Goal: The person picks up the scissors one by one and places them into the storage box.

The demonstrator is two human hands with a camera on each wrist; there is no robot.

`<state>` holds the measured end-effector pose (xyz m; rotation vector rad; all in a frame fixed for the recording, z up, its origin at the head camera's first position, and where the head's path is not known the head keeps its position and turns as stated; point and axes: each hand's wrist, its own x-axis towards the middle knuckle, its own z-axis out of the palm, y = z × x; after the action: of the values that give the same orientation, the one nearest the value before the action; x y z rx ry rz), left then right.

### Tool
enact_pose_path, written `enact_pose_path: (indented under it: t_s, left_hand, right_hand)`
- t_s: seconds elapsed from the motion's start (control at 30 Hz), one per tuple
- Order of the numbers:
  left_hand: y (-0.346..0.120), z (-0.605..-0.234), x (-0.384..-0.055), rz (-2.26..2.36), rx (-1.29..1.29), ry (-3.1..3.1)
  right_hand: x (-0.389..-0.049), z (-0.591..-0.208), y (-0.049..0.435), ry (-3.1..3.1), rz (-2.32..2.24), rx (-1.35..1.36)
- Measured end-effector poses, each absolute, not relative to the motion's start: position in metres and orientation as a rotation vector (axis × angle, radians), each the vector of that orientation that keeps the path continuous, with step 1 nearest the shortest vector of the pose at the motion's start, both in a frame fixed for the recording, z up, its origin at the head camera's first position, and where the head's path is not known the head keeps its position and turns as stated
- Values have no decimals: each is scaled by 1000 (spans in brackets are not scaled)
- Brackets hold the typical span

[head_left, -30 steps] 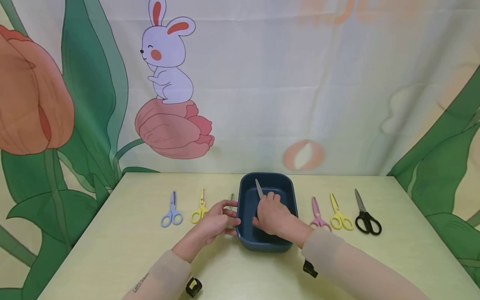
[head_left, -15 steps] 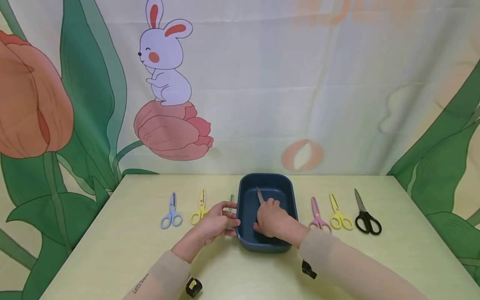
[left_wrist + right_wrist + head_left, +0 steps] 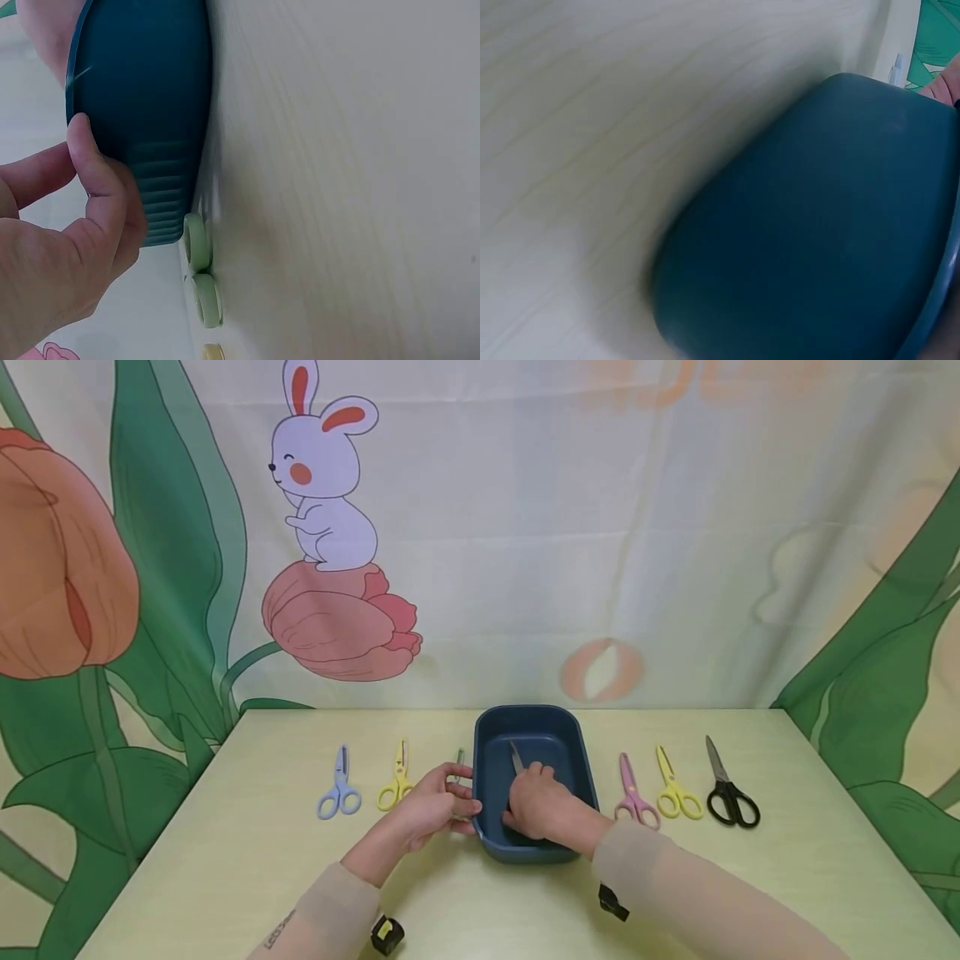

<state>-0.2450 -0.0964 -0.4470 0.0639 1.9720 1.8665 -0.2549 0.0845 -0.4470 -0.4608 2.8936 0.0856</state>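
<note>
A dark blue rectangular bin [image 3: 491, 720] stands at the middle of the table. My right hand [image 3: 542, 802] is down inside it, gripping a pair of scissors [image 3: 517, 757]. Their metal blade points away from me, and the handles are hidden under the hand. My left hand [image 3: 431, 802] touches the bin's left wall from outside, thumb tip at the rim. In the left wrist view that hand [image 3: 67, 255] rests against the ribbed outer wall. Green-handled scissors [image 3: 196, 244] lie beside the bin, partly behind the left hand. The right wrist view is mostly filled by the bin's outer wall [image 3: 802, 225].
Blue scissors [image 3: 340, 793] and yellow scissors [image 3: 400, 772] lie left of the bin. On the right lie pink scissors [image 3: 628, 785], another yellow pair [image 3: 673, 785] and a black-handled pair [image 3: 723, 785]. A printed curtain [image 3: 487, 568] hangs behind the table's far edge.
My right hand has sunk lower into the bin with the scissors, and the blade tip now shows nearer to me. The left hand stays at the wall.
</note>
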Motion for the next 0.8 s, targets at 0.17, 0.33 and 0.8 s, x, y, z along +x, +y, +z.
enact_pose_path:
  t_s: [0.17, 0.33, 0.8]
  left_hand:
    - [-96, -446, -245, 1859, 75, 1982]
    - [-96, -445, -244, 1858, 72, 1989]
    - [-96, -446, -245, 1844, 73, 2001]
  right_hand:
    - [-255, -448, 84, 2890, 89, -460]
    - [-255, -447, 81, 2893, 99, -463]
    - [-249, -443, 72, 2881, 80, -516]
